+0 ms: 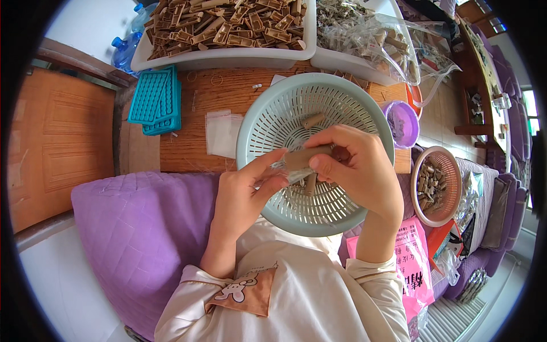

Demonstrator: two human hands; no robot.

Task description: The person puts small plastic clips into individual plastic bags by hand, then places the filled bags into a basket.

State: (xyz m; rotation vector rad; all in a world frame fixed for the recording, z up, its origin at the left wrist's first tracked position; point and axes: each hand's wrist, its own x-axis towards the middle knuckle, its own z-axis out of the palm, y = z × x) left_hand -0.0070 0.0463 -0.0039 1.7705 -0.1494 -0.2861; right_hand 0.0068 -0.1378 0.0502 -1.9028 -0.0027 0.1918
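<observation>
My right hand (356, 165) grips a short brown tube-shaped piece (305, 156) over a pale green slotted basket (256, 128). My left hand (245, 191) pinches a small clear plastic bag (293, 174) at the piece's near end, fingertips touching it. Two more brown pieces lie in the basket, one at the far side (312, 120) and one (310, 183) just under my hands. The basket rests partly on my lap and partly against the wooden table edge.
White trays of brown pieces (228, 25) and of bagged ones (364, 34) stand at the table's far side. Teal moulded trays (156, 100) and clear bags (222, 132) lie at the left. A purple cup (403, 122) and pink basket (437, 185) sit right; purple cushion (137, 228) at left.
</observation>
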